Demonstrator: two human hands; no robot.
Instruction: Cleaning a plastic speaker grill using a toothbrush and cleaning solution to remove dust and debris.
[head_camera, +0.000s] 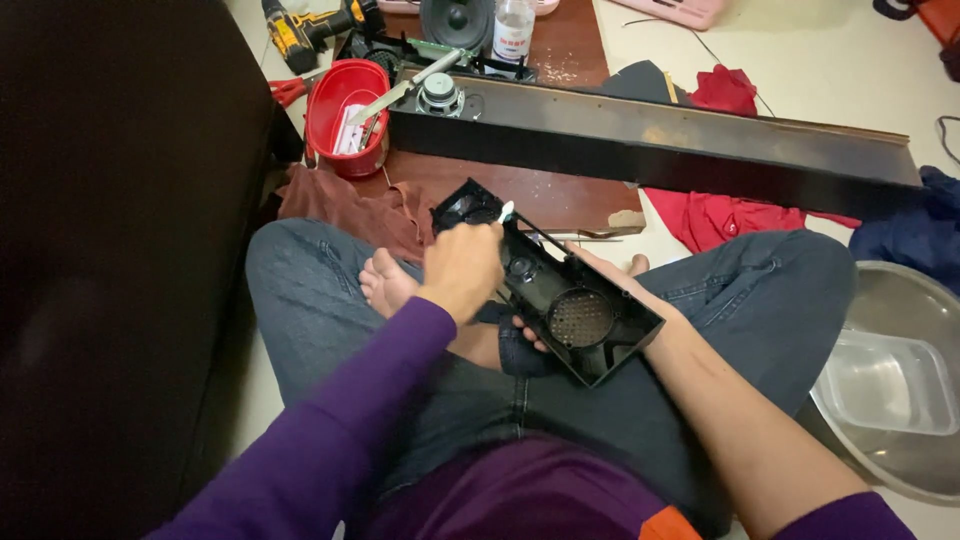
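Left hand (462, 268) grips a white-tipped swab (505, 211) over a black plastic speaker housing (560, 295), which the right hand (600, 275) cradles from beneath, fingers curled around it.

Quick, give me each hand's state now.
Left hand: closed on a white-tipped swab.
Right hand: mostly hidden, holding the black speaker housing from underneath.

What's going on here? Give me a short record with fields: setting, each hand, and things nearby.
Setting: person sitting cross-legged on the floor
Left hand: grips a small white-tipped brush, its tip at the casing's upper end
Right hand: supports the black plastic speaker casing with round mesh grille from beneath, on the lap
Nearby: red plastic bowl, long dark wooden panel, steel basin, yellow cordless drill
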